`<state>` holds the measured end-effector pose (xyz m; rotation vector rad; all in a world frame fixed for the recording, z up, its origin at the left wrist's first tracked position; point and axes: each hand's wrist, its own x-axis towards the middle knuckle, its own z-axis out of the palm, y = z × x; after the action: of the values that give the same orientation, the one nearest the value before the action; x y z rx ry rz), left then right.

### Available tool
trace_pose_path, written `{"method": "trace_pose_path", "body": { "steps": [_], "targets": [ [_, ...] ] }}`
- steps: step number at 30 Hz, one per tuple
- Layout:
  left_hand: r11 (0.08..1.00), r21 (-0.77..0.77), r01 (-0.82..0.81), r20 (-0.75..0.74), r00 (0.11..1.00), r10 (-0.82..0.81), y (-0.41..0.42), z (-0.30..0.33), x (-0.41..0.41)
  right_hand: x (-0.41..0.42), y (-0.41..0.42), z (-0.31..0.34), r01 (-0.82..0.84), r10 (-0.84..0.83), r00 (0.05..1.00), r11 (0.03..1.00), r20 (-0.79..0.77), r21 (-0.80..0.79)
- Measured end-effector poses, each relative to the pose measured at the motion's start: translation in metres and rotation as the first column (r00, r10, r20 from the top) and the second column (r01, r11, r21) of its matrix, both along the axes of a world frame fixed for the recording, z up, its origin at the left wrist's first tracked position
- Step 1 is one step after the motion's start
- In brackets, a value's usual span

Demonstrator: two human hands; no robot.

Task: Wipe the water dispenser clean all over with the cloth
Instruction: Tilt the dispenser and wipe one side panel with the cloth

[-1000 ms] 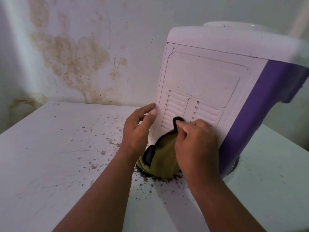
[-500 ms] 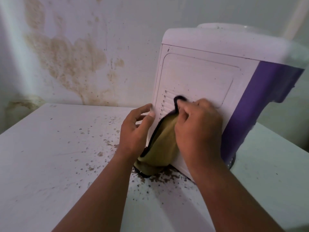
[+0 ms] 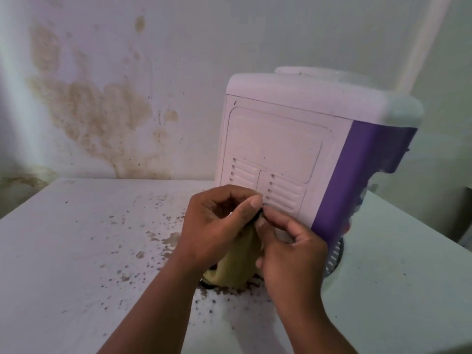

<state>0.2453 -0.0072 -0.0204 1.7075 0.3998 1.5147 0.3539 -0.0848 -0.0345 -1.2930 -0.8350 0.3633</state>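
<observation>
A pale plaster wall (image 3: 229,34) blotched with large brown damp stains stands behind a white tabletop (image 3: 63,251), which is scattered with dark brown specks and small smears, thickest near the middle and just in front of the person's forearms. On the right part of this surface sits the white plastic water dispenser with a purple side panel (image 3: 281,129), its white back panel facing the camera; that panel has a raised rounded frame and two blocks of horizontal vent slots (image 3: 281,195) low down. A rounded white top cap covers it, and part of a round white ribbed base shows under its right lower corner. Just in front of the dispenser's lower back edge, both hands meet over an olive-green cloth with a dark edge trim (image 3: 237,261). The left hand (image 3: 214,226) has its fingers curled, thumb and forefinger pinching the upper edge of the cloth. The right hand (image 3: 288,254) also pinches that same top edge with thumb and fingertips, the other fingers loosely bent. The cloth hangs down between the two hands, its lower end bunched on the tabletop, close to the dispenser; whether it touches the back panel cannot be told.
</observation>
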Motion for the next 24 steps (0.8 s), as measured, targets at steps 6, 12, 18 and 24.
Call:
{"method": "trace_pose_path", "body": {
  "steps": [6, 12, 18, 24],
  "targets": [
    [0.999, 0.003, -0.033, -0.055, 0.998, 0.033, -0.015, 0.0, 0.012, 0.009, -0.007, 0.017, -0.085, 0.1, 0.987, 0.99, -0.13, 0.111],
    [0.988, -0.083, -0.13, -0.017, 0.992, 0.129, -0.014, 0.01, 0.014, 0.016, -0.013, 0.033, 0.033, -0.053, 0.977, 0.995, 0.209, 0.096],
    [0.925, -0.191, -0.329, 0.137, 0.924, 0.357, -0.008, 0.016, 0.034, 0.037, -0.022, 0.057, 0.175, -0.538, 0.51, 0.829, 0.671, 0.531],
    [0.877, -0.001, -0.481, 0.092, 0.873, 0.479, -0.011, 0.019, 0.054, 0.054, -0.014, 0.097, 0.307, -0.653, 0.338, 0.757, 0.677, 0.577]
  ]
}}
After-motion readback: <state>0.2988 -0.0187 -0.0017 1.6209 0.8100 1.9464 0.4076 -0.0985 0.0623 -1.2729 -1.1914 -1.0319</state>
